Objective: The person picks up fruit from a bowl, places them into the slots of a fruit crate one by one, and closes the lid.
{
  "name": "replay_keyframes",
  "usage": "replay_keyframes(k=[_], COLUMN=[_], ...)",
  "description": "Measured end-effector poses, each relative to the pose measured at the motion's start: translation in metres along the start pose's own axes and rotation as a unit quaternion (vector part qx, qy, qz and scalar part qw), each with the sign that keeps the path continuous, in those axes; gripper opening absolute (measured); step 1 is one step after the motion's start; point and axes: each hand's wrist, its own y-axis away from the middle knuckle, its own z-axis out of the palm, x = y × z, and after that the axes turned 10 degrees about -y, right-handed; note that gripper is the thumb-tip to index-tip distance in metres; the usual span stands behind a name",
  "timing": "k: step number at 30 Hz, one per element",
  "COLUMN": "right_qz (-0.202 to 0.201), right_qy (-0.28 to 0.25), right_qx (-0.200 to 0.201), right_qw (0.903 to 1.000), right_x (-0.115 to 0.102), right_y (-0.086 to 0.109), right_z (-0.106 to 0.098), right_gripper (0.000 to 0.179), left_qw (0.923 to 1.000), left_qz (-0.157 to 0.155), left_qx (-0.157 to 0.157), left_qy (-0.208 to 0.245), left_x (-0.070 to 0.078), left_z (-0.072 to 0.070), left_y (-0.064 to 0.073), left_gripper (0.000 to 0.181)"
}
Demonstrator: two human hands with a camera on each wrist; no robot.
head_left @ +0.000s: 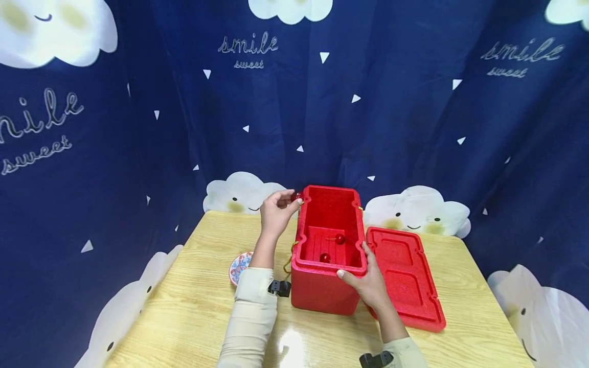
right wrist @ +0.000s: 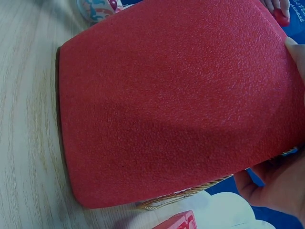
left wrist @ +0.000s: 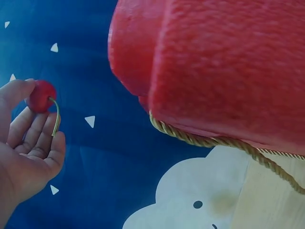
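Note:
Between thumb and fingertips my left hand [head_left: 275, 217] pinches a red cherry [left wrist: 42, 97], whose thin stem hangs over the fingers in the left wrist view. It is beside the far left rim of a red foam box [head_left: 322, 292], which stands uncovered. Two more cherries lie on the box floor, one cherry [head_left: 340, 238] near the middle and another cherry [head_left: 324, 257] closer to me. My right hand [head_left: 371, 286] grips the box at its near right corner, thumb on the front rim and fingers along the right side.
Right of the box lies its red lid [head_left: 409, 291] on the wooden table [head_left: 184, 296]. A small patterned bowl [head_left: 236, 266] stands to the left, partly behind my left forearm. Twisted yellow cord [left wrist: 190, 137] runs along the box side. A dark blue curtain [head_left: 285, 102] hangs behind.

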Motion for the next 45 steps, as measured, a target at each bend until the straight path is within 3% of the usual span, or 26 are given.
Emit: replay_keyframes(k=[5, 17, 23, 32, 37, 45], right_qz=[-0.006, -0.005, -0.016, -0.002, -0.007, 0.0], right_qy=[-0.001, -0.011, 0.0, 0.006, 0.012, 0.003], right_qx=[0.003, -0.002, 0.006, 0.001, 0.005, -0.005], right_qw=[1.0, 0.9999, 0.9998, 1.0, 0.9999, 1.0], right_x=[0.021, 0.018, 0.026, 0.03, 0.029, 0.011], right_y=[-0.009, -0.009, -0.011, -0.011, -0.008, -0.004], right_z=[-0.005, -0.004, -0.002, -0.001, -0.003, -0.003], right_gripper=[0.102, 0.101, 0.101, 0.103, 0.102, 0.101], left_qw=[0.9996, 0.993, 0.9851, 0.9674, 0.9495, 0.9041], left_qz=[-0.017, -0.054, -0.062, -0.071, -0.094, -0.155], left_qx=[-0.02, -0.099, -0.154, -0.234, -0.294, -0.398], left_qy=[-0.011, -0.034, -0.045, -0.067, -0.054, -0.022], left_x=[0.003, -0.003, -0.004, -0.009, -0.012, -0.02], left_z=[0.006, 0.014, 0.015, 0.022, 0.029, 0.032], left_y=[-0.011, -0.036, -0.049, -0.058, -0.059, -0.061], left_gripper=[0.026, 0.028, 0.028, 0.03, 0.029, 0.028])
